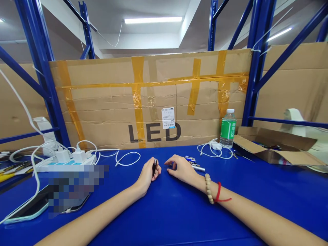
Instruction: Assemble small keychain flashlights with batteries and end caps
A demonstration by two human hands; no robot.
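My left hand (148, 174) is closed around a small black object (154, 166) with a shiny end; its kind I cannot make out. To the right of it, my right hand (182, 168) is held low over the blue tabletop (164, 212), thumb and forefinger curved and apart, with nothing visible between them. Just behind the right hand lie a silver cylindrical piece (198, 168) and a small blue-and-silver item (190, 159), both partly hidden by the hand. A bead bracelet (208, 188) and a red string (218, 192) circle my right wrist.
At left sit a white power strip (66, 166) with chargers and cables, and phones (28, 206) partly blurred. A bottle (228, 129), a coiled white cable (215, 146) and an open cardboard box (274, 147) stand at right. A cardboard panel (115, 112) closes the back.
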